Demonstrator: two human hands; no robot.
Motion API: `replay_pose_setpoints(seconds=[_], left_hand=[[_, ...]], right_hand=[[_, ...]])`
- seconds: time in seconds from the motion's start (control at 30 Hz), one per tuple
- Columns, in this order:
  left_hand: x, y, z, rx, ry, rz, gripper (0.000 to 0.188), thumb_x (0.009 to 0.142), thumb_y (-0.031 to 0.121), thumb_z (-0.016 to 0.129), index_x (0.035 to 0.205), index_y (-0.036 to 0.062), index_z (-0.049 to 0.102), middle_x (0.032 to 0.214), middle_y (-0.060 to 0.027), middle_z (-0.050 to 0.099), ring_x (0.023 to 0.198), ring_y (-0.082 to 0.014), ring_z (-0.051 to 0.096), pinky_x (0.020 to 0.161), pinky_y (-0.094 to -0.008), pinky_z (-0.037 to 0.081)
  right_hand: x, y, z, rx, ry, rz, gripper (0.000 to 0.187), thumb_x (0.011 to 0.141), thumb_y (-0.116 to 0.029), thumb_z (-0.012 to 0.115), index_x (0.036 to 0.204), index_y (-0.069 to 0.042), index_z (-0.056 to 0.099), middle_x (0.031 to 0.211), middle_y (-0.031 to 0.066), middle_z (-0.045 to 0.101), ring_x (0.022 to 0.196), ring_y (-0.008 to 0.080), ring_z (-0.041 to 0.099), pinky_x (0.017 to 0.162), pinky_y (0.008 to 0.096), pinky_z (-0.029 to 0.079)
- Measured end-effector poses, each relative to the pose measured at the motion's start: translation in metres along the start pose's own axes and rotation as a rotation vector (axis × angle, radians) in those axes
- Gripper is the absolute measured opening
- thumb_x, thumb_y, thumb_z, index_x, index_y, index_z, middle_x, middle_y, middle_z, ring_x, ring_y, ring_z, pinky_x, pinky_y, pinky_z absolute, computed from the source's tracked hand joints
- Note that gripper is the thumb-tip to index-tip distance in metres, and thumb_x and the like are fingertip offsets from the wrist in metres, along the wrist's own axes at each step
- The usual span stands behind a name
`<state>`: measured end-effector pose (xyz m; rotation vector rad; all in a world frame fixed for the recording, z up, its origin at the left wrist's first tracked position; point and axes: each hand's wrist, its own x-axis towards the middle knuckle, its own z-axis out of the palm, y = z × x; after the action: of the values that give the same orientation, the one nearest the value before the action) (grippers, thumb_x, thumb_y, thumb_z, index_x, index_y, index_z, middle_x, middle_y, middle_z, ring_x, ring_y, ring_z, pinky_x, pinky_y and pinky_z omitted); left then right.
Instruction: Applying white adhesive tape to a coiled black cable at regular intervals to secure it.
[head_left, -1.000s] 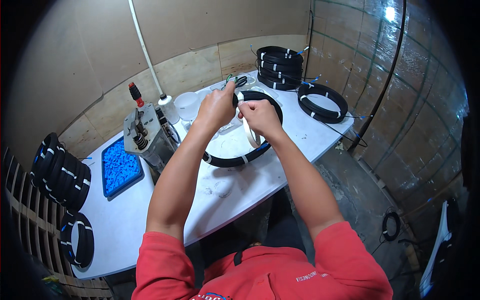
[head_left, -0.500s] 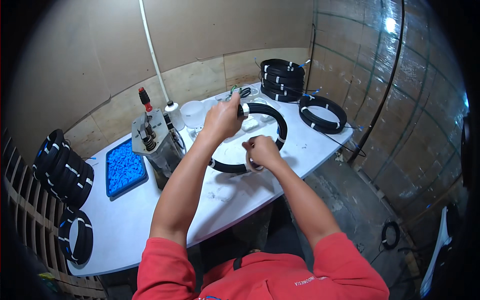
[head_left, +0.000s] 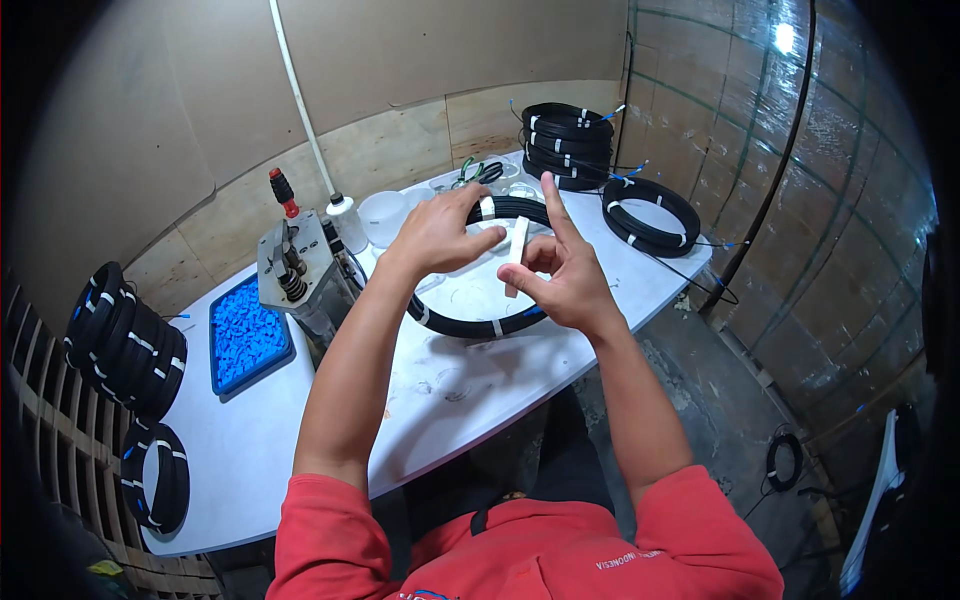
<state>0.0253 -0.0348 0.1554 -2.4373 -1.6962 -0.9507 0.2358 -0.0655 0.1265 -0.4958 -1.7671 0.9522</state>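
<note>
Right hand (head_left: 572, 285) clamped on white tape roll (head_left: 519, 245), black coil (head_left: 460, 326) beneath spread left hand (head_left: 435, 235).

White lettering (head_left: 630, 561) on red shirt (head_left: 540, 530); second print (head_left: 426, 596), partly blue, cut off at view's lower edge.

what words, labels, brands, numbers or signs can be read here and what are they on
Red shirt, chest: small white lettering, not copied here.
Red shirt, lower picture edge: another marking, cut off, unreadable.
White tape roll, black cable coil: no legible lettering.
</note>
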Motion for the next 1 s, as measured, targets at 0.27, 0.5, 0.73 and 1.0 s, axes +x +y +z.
replay_pose_setpoints(seconds=[0.27, 0.5, 0.73, 1.0], left_hand=[[-0.001, 0.014, 0.011, 0.179, 0.107, 0.060, 0.054, 0.071, 0.051, 0.074, 0.100, 0.0069, 0.063, 0.085, -0.0167, 0.069, 0.082, -0.0386, 0.068, 0.069, -0.0478, 0.054], [-0.005, 0.019, 0.011, 0.219, 0.139, 0.062, 0.053, 0.071, 0.050, 0.076, 0.100, 0.0069, 0.063, 0.083, -0.0178, 0.069, 0.080, -0.0394, 0.069, 0.067, -0.0483, 0.054], [-0.008, 0.015, 0.005, 0.212, 0.155, 0.020, 0.057, 0.072, 0.052, 0.077, 0.103, 0.0061, 0.063, 0.090, -0.0188, 0.071, 0.085, -0.0377, 0.069, 0.069, -0.0470, 0.054], [-0.010, -0.009, 0.000, 0.111, 0.155, -0.048, 0.055, 0.092, 0.056, 0.057, 0.113, 0.0047, 0.063, 0.091, -0.0219, 0.070, 0.087, -0.0403, 0.067, 0.074, -0.0454, 0.051]], right_hand=[[0.012, 0.001, 0.003, 0.148, -0.084, -0.029, 0.105, 0.086, -0.004, 0.072, 0.158, -0.011, -0.003, 0.074, 0.0058, 0.067, 0.066, 0.0113, 0.064, 0.069, 0.0270, 0.054], [0.032, -0.004, -0.006, 0.513, 0.031, 0.283, 0.081, 0.096, -0.009, 0.059, 0.158, -0.008, 0.007, 0.078, 0.0119, 0.068, 0.066, 0.0194, 0.069, 0.064, 0.0338, 0.059], [0.035, 0.002, -0.013, 0.441, 0.016, 0.376, 0.066, 0.099, -0.013, 0.059, 0.153, -0.004, 0.022, 0.078, 0.0112, 0.066, 0.067, 0.0178, 0.067, 0.062, 0.0311, 0.056], [0.057, -0.017, -0.065, 0.039, -0.055, -0.022, 0.073, 0.100, -0.030, 0.061, 0.150, 0.006, 0.023, 0.089, 0.0072, 0.072, 0.083, 0.0099, 0.063, 0.091, 0.0270, 0.048]])
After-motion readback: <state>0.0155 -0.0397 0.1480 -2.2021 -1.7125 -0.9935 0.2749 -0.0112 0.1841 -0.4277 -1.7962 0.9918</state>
